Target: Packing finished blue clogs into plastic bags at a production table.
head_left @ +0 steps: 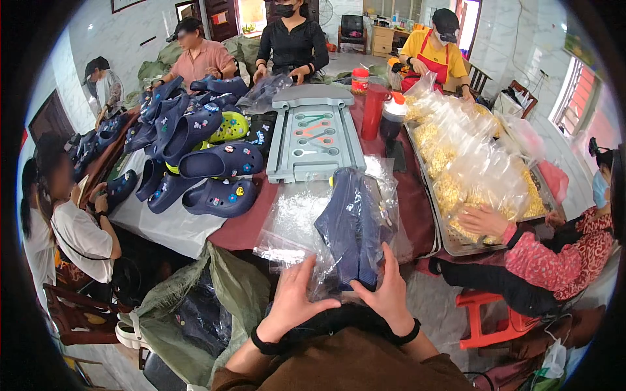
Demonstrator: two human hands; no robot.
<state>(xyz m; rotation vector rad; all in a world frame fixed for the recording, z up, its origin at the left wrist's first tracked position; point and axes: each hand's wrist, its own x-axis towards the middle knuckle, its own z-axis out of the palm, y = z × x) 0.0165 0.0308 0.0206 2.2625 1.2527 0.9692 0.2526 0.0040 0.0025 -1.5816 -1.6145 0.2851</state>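
Both hands sit low in my view: my left hand (291, 300) has its fingers spread and its thumb pressed against the lower edge of a clear plastic bag (339, 228), while my right hand (389, 292) curls lightly around the bag's lower right corner, fingers part closed on the plastic. Inside that bag I see a pair of dark navy clogs (349, 225), standing nearly upright, right in front of me at the near edge of the table.

From the biggest things down: the long table (241, 228) with its maroon cover runs away from me. On its left lies a heap of navy clogs (189, 143) with coloured charms, one yellow-green clog (229, 127) among them. On its right, a metal tray (450, 244) holds clear bags of yellow pieces (463, 176), and another person's hand (481, 220) rests there. In the middle lies a grey plastic moulded tray (313, 137). Beside it stand a red bottle (373, 111) and a smaller dark bottle (393, 117) with a white cap. More flat clear bags (293, 218) lie just left of the bagged pair.
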